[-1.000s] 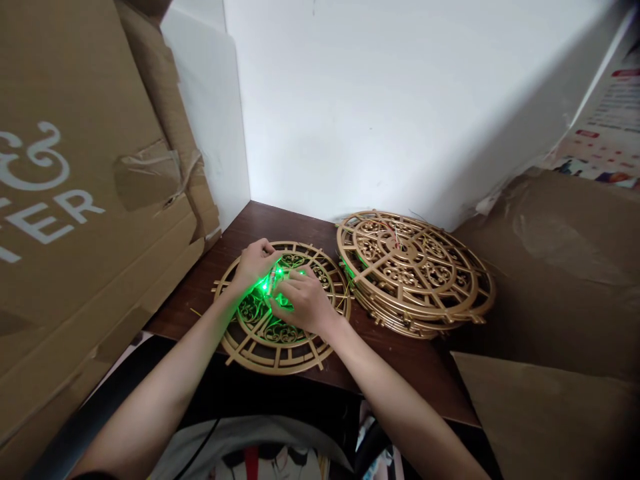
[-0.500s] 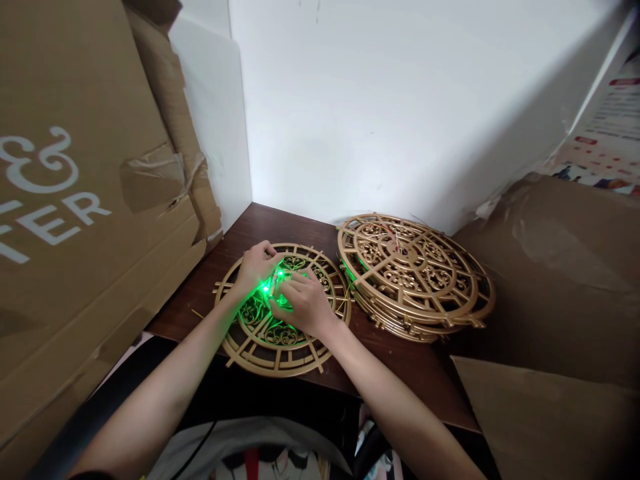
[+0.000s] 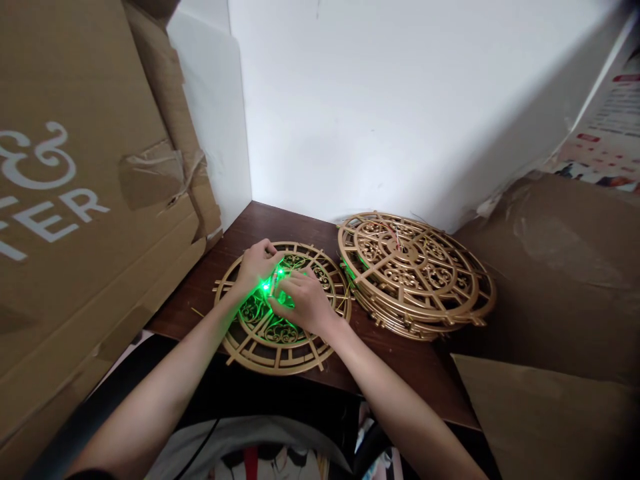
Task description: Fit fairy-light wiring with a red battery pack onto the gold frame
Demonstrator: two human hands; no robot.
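pinching near the glowing green lights (image 3: 266, 287), the left hand (image 3: 256, 263) and right hand (image 3: 305, 300) are curling narrow over the gold openwork disc (image 3: 277, 363), their grip unclear; tugging fingers could be snagging fine wires loose.

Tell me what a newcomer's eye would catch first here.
Probably the bright green lights between the left hand and right hand, over a gold openwork disc. Next, the stack of similar discs to the right, by the white wall.
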